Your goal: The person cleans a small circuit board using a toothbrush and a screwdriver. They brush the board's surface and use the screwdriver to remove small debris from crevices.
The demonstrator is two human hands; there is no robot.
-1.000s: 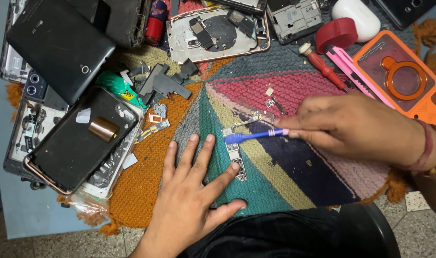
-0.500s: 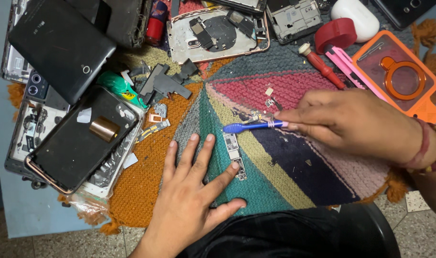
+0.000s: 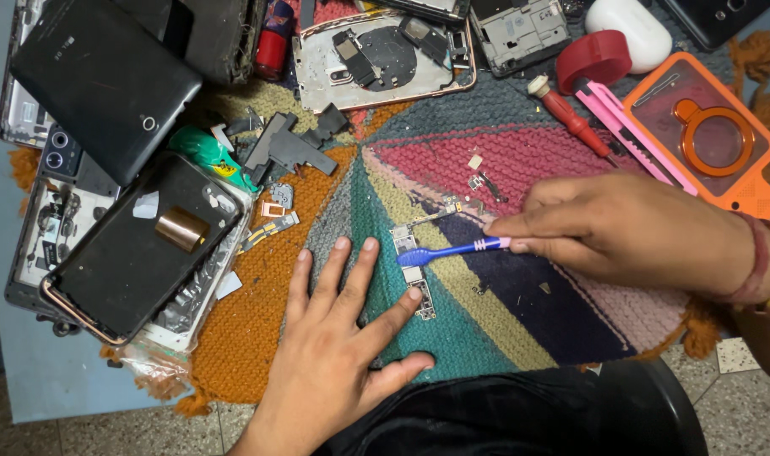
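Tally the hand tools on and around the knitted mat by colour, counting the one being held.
Blue: 1, the toothbrush held in the right hand
Red: 1, the screwdriver
Pink: 1, the utility knife
Total: 3

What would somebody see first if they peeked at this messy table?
Probably the two hands in the middle: the right hand holds a blue toothbrush over a small circuit board, which the left hand steadies with a fingertip on a colourful knitted mat. Next, the bright orange phone case at the upper right and the pile of opened phones on the left.
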